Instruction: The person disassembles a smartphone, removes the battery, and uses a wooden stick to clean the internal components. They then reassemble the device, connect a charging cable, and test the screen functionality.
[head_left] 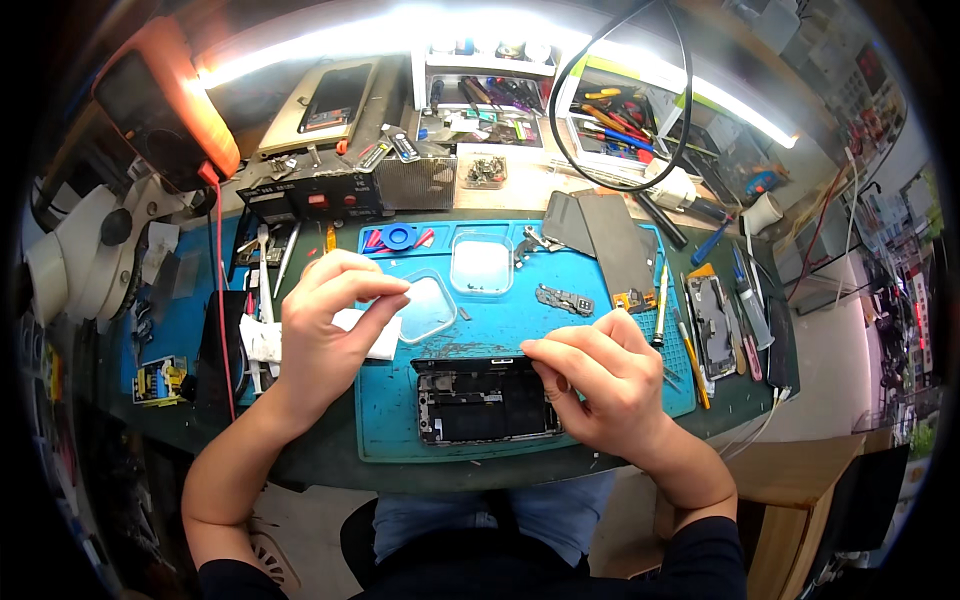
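My left hand (pixel 335 320) is raised, thumb and index pinched near a clear shallow lid (pixel 428 312); whatever it holds is too small to make out. My right hand (pixel 598 380) has its fingers closed on the upper right of an opened phone (pixel 478 408), lying on a blue mat (pixel 390 442) with a dark narrow panel standing along its far edge. Behind the phone lie a small black component (pixel 562 298) and a clear square container (pixel 482 262). A folded white cloth (pixel 385 335) sits beside my left hand.
An orange meter (pixel 150 100) and microscope body (pixel 80 260) stand left. Loose tools (pixel 705 330) and dark plates (pixel 620 250) lie right. Racks of screwdrivers (pixel 615 120) stand behind, with a looped black cable (pixel 683 130) hanging before them.
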